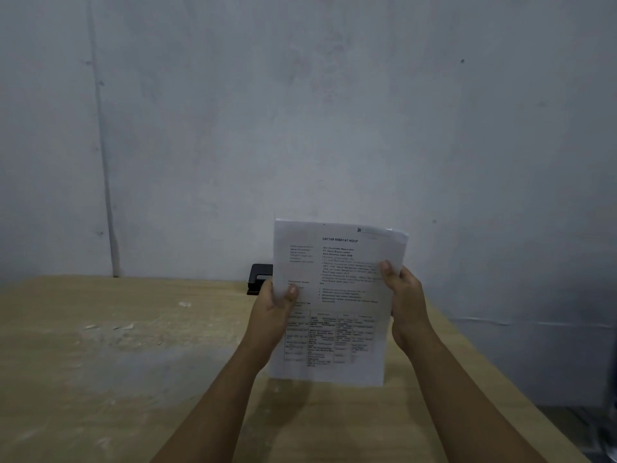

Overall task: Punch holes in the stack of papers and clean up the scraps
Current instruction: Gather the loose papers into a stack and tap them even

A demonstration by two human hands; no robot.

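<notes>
A stack of white printed papers [337, 295] stands upright above the wooden table [117, 379], its bottom edge close to the tabletop. My left hand [272, 315] grips the stack's left edge, thumb on the front page. My right hand [405, 305] grips the right edge the same way. A black hole punch [258, 279] sits at the table's far edge against the wall, partly hidden behind the papers and my left hand.
A grey wall [300, 111] rises right behind the table. Small white paper scraps [128, 326] and pale smudges lie on the table's left half. The table's right edge runs diagonally at the lower right, with floor beyond it.
</notes>
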